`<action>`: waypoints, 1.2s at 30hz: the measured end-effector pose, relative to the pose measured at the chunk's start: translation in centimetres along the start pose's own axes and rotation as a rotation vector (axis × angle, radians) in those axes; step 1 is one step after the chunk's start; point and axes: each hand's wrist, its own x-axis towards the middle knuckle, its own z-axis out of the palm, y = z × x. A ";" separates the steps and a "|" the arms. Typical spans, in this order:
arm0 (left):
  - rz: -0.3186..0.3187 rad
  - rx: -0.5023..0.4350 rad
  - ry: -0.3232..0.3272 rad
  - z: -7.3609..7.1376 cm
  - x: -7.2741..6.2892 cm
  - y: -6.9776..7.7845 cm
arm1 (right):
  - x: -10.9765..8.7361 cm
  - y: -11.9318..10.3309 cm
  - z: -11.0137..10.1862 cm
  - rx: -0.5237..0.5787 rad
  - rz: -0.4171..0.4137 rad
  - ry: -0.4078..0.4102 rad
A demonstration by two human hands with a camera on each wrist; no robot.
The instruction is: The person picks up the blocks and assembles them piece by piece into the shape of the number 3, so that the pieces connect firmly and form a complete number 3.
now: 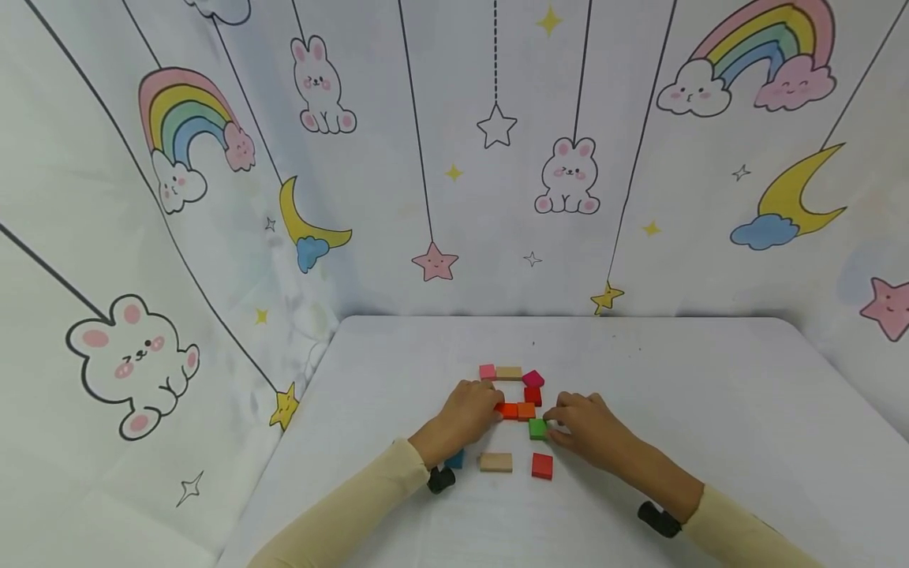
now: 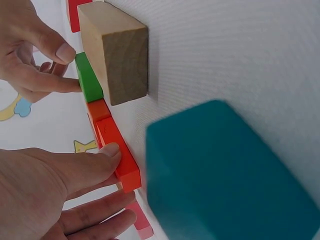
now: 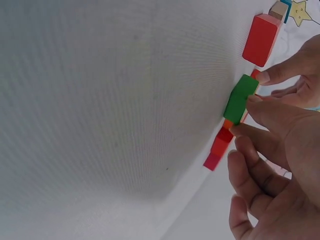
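Note:
My left hand (image 1: 465,412) pinches a red-orange block (image 2: 120,155), its thumb on one face in the left wrist view. Against that block's right end lies an orange block (image 1: 525,411). My right hand (image 1: 589,426) holds a green block (image 3: 241,99) between thumb and index finger, at the orange block's lower right corner. Just above the orange block is a red block (image 1: 533,396), topped by a magenta angled block (image 1: 533,379). Leftward from there run a plain wooden block (image 1: 508,373) and a pink block (image 1: 487,371).
Nearer the person, a second wooden block (image 1: 495,462) and a second red block (image 1: 542,466) lie apart on the white table (image 1: 710,410). A teal block (image 1: 454,459) is partly hidden by the left wrist. Behind the table hangs a patterned cloth (image 1: 383,158).

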 end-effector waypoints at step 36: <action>-0.024 -0.018 -0.025 0.2 0.2 0.0 | -0.2 0.0 -0.7 -0.011 -0.022 0.027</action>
